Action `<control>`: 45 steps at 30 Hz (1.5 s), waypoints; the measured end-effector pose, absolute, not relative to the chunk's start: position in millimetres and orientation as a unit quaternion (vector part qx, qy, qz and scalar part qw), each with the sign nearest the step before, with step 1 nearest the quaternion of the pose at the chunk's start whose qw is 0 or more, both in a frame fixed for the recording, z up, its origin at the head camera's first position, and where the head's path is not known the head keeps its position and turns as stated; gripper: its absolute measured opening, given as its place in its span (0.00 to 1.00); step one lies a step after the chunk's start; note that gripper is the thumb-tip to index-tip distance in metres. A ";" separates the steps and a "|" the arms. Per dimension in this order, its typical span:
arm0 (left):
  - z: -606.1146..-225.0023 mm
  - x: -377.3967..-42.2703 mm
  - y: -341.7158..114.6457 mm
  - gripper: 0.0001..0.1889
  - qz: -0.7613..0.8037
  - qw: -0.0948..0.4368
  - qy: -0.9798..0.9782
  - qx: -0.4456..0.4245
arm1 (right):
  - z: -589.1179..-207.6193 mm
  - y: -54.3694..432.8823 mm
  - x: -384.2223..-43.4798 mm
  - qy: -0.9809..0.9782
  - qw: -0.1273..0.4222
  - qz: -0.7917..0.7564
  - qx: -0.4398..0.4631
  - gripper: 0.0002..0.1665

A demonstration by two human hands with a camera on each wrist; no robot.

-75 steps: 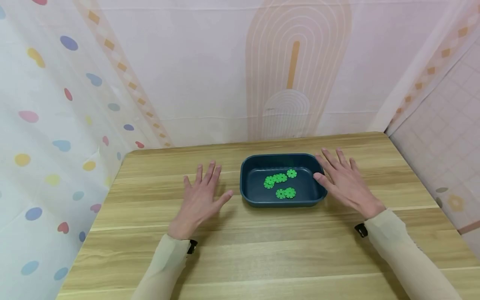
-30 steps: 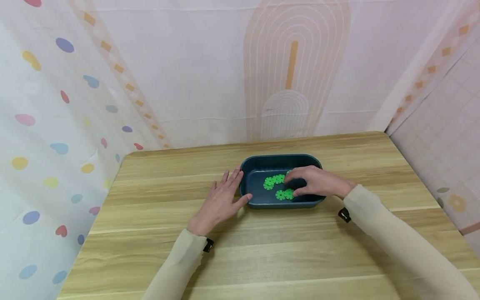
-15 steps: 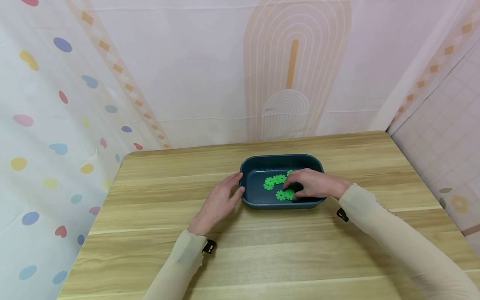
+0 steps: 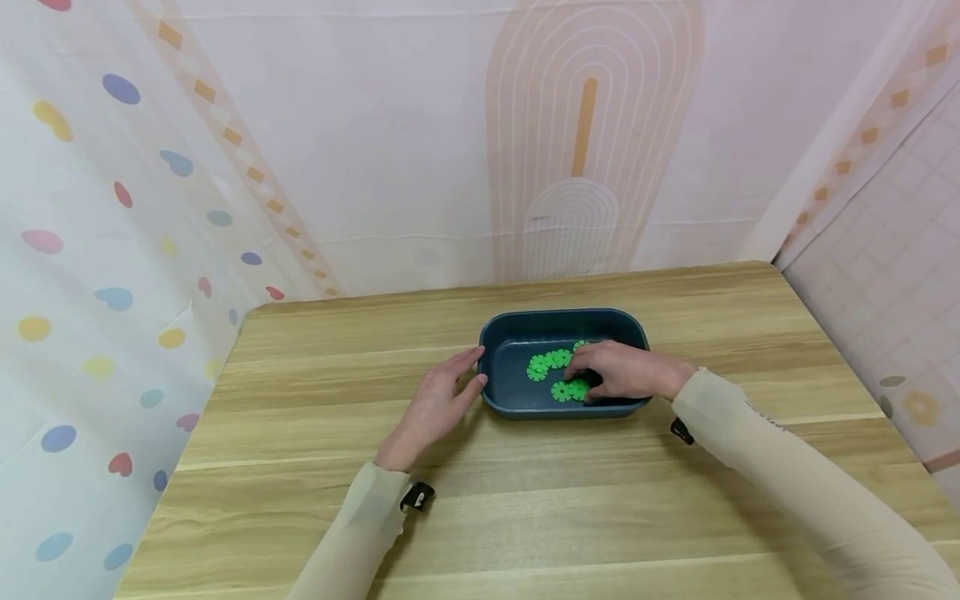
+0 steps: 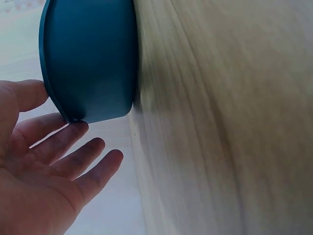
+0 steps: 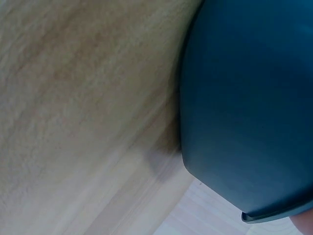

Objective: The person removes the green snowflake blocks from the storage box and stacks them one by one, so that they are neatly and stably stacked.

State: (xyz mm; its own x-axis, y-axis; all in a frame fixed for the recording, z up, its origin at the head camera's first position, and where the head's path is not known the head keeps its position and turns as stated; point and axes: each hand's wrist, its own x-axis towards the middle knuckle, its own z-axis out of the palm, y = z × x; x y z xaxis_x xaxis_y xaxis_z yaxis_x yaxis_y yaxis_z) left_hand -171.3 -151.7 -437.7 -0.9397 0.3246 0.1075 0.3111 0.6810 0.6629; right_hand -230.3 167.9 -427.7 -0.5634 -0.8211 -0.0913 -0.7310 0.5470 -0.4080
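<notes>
Patterned cloth [image 4: 405, 158] is hung behind a wood-grained tabletop [image 4: 570, 508], on which a dark blue tray [image 4: 516, 392] is set with its long axis running from nine to three o'clock in the head view. At its nine o'clock end, the rim is touched from outside by the left hand [image 4: 435, 408], whose fingers are spread and relaxed, not clamped. From three o'clock, the tray is entered by the right hand [image 4: 626, 369]; its fingers are bent downward, thumb and forefinger apart, but whether anything is pinched cannot be told. Inside lie the green notched discs: a short row [image 4: 550, 361] at about nine o'clock from that hand, an overlapping pair [image 4: 562, 391] at eight, just beside the thumb, and one disc [image 4: 581, 344], partly covered, at ten. All are reached more nearly by the right hand than the left.
</notes>
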 end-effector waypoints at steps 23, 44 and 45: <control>-442.7 -170.7 -147.8 0.26 0.373 0.013 0.915 0.155 | -428.6 169.8 -227.8 0.873 0.129 -0.171 -0.439 0.18; -443.9 -174.7 -144.4 0.27 0.332 -0.018 0.924 0.191 | -397.9 185.6 -202.7 0.880 0.072 -0.280 -0.377 0.19; -443.7 -174.9 -144.2 0.27 0.328 -0.018 0.925 0.191 | -396.3 186.0 -200.4 0.880 0.072 -0.283 -0.374 0.19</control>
